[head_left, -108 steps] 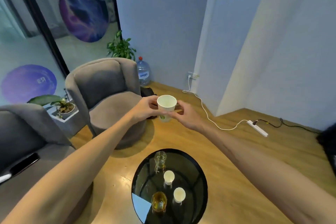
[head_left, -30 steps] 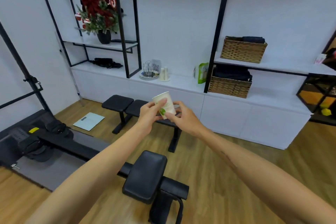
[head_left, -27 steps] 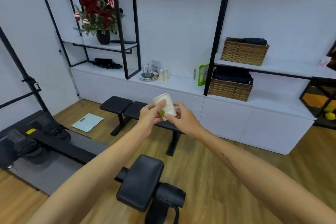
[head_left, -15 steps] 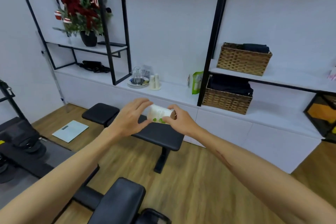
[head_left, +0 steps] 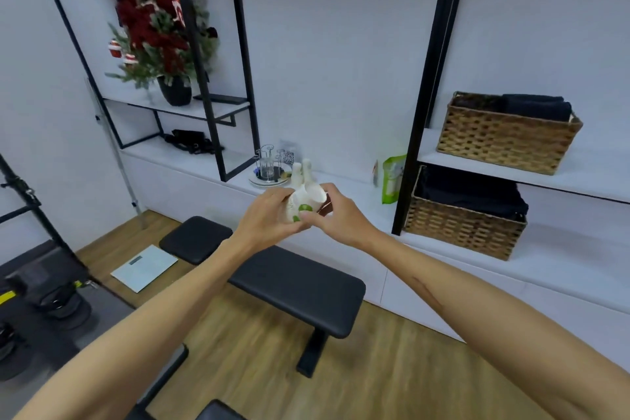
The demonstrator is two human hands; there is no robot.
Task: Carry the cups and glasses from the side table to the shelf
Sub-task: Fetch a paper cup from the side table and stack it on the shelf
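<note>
Head view: at frame centre, the left hand [head_left: 269,218] and right hand [head_left: 335,211] both grip a white paper cup [head_left: 303,203], tipped on its side. Bare white shelf [head_left: 344,193] top lies just behind, between a glass rack [head_left: 269,169] and a green pouch [head_left: 392,177]. Below, a black bench [head_left: 293,286] edges the floor.

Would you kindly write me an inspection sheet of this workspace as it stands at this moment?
Surface: white shelf along the wall, bare patch beside the glass rack.
Job's things: paper cup tilted, held between both hands; upturned paper cups by the glass rack.
Clutter: green pouch, two wicker baskets with dark cloth.
Grippers: left hand and right hand both grip the cup.
Cables: nothing seen.
Surroundings: black bench, scale on wood floor, red festive plant.
</note>
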